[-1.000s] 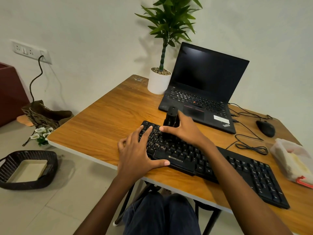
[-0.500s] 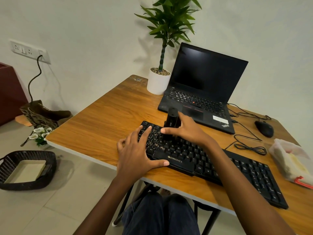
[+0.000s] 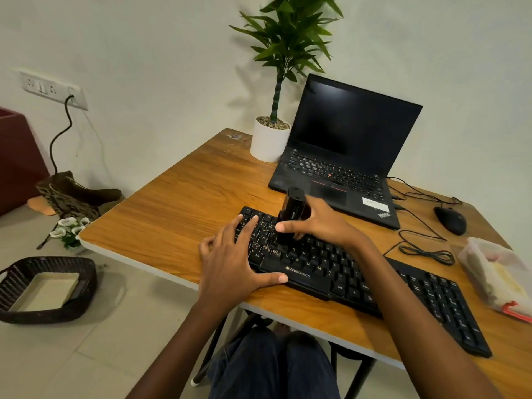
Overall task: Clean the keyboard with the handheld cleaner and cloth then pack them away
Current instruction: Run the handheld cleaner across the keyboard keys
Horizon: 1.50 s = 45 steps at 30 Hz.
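- The handheld cleaner (image 3: 292,210) is gripped upright in the right hand (image 3: 316,223), with its nozzle set on keys in the left part of the keyboard (image 3: 431,295).
- The left hand (image 3: 233,263) is laid flat on the keyboard's left end, fingers straight.
- The keyboard is best pinned down while the cleaner is drawn slowly, row by row, toward the keyboard's right end.
- The cloth cannot be made out.

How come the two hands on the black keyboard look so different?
The left hand lies flat with its fingers spread, while the right hand is curled. The left hand holds nothing and just presses on the keyboard; the right hand grips the handheld cleaner and stands it upright on the keys. Both hands are at the keyboard's left end.
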### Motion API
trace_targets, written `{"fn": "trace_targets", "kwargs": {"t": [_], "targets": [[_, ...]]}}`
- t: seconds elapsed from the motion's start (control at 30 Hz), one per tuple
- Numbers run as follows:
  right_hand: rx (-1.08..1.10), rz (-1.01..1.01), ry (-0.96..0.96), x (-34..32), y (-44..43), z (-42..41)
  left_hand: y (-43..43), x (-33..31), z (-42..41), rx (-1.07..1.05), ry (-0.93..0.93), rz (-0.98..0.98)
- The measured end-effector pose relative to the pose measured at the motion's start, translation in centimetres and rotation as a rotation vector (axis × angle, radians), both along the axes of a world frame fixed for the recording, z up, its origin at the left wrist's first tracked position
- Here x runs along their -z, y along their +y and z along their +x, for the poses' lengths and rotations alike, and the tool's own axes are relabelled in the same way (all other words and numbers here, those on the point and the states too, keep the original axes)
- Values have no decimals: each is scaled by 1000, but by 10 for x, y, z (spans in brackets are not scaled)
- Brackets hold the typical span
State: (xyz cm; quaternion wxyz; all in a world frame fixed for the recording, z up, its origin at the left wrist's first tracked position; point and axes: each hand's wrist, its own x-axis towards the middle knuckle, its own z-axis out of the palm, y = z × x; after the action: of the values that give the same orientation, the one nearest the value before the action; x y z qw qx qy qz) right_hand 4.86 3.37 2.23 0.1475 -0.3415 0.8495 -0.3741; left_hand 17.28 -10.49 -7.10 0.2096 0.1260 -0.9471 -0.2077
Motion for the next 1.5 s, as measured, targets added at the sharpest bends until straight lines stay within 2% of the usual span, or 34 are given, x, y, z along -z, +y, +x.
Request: {"fn": "trace_targets", "kwargs": {"t": [0.03,0.13,0.27,0.37,0.5,0.77,0.93,1.07,1.17,1.37,1.5], "targets": [[3,-5,-14,0,1,0,0,0,0,0,7,3],[110,22,161,-1,1,-5,0,1,0,3,9,2],[28,-8,29,0,-1,3,0,1,0,2,9,-3],[129,12,168,-2,3,-1,0,1,0,3,6,1],[29,13,-53,-3,10,8,0,0,0,-1,7,5],[-21,-11,-41,-10,-2,25,0,0,0,4,-8,13],[-59,16,-176,-14,9,23,0,-1,0,2,-6,9],[-48,-4,-93,-10,-1,29,0,-1,0,8,-1,8],[-18,-78,-153,-5,2,30,0,0,1,10,-1,9],[-5,29,-61,-13,-2,27,1,-1,0,5,8,9],[-15,4,-117,-14,1,29,1,0,0,9,-1,4]]}}
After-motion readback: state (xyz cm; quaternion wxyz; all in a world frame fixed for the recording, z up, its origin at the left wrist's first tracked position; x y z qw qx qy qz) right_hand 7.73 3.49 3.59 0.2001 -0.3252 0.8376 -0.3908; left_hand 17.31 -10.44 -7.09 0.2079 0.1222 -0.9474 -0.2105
